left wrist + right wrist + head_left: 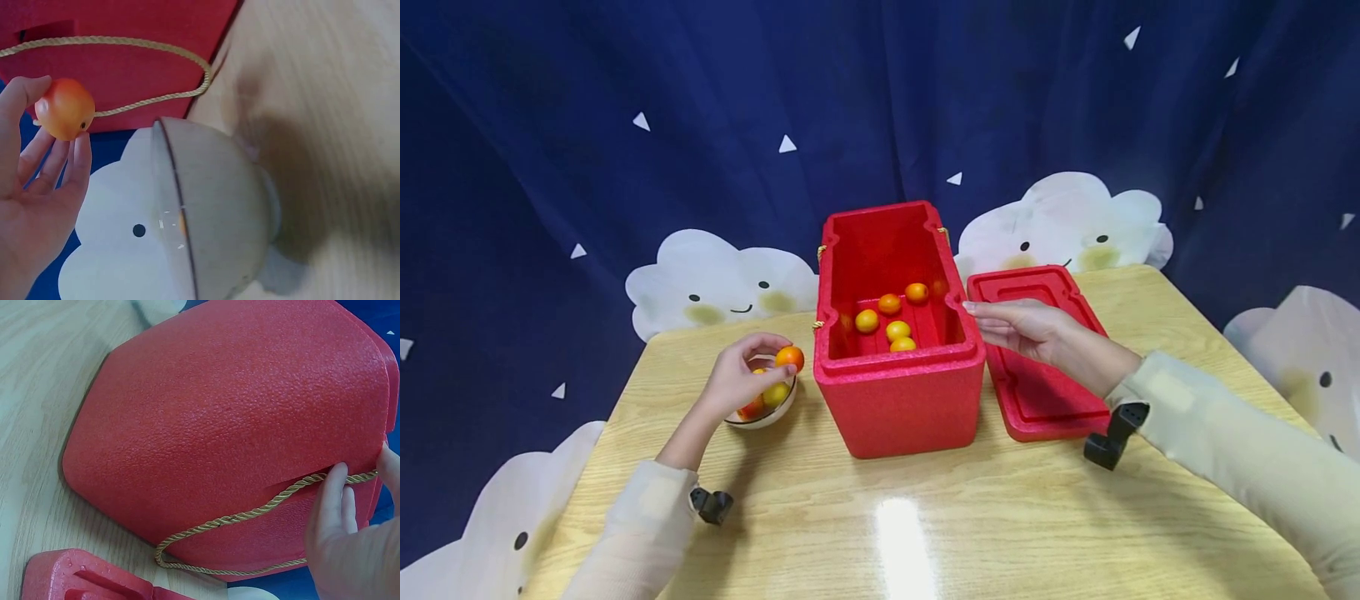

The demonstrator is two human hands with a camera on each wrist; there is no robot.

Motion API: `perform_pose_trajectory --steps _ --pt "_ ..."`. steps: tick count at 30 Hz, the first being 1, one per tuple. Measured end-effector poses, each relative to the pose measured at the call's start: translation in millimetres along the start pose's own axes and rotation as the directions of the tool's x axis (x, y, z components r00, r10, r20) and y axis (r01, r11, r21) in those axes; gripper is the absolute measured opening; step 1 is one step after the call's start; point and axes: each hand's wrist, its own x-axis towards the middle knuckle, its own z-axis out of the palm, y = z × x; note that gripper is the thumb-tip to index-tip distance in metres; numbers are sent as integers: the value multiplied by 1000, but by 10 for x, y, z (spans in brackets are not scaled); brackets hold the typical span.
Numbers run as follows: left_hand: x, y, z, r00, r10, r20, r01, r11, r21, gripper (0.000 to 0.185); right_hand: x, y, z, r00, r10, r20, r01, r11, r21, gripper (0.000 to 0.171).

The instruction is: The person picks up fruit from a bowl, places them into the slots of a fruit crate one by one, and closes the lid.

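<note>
Head view shows the left hand point(741, 379) pinching an orange fruit point(790, 358) in its fingertips, just above the white bowl point(772, 412) left of the red foam box point(898, 392). 5 fruits lie inside the box. The right hand point(1026, 327), fingers straight and holding nothing, touches the box's right rim, above the red lid point(1037, 392) lying flat on the wooden table point(880, 517).

Both arms wear long, loose sleeves of a pale cream, slightly ribbed fabric, the left sleeve point(640, 525) ending at the wrist and the right sleeve point(1240, 450) likewise. The hands are bare, without rings or gloves. A small black angular camera mount point(711, 505) is strapped beneath the left sleeve's cuff, and a second black mount point(1116, 433) hangs beneath the right sleeve's cuff.
</note>
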Motion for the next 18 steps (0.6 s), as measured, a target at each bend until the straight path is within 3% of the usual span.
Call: perform_pose_trajectory --steps 11,18 --pt "151 216 -124 998 60 -13 -61 998 -18 36 -7 3 4 1000 -11 15 11 1000 -7 76" --pt "240 371 -151 998 51 -31 -51 998 25 36 -2 5 -1 1000 -20 23 20 1000 5 73"
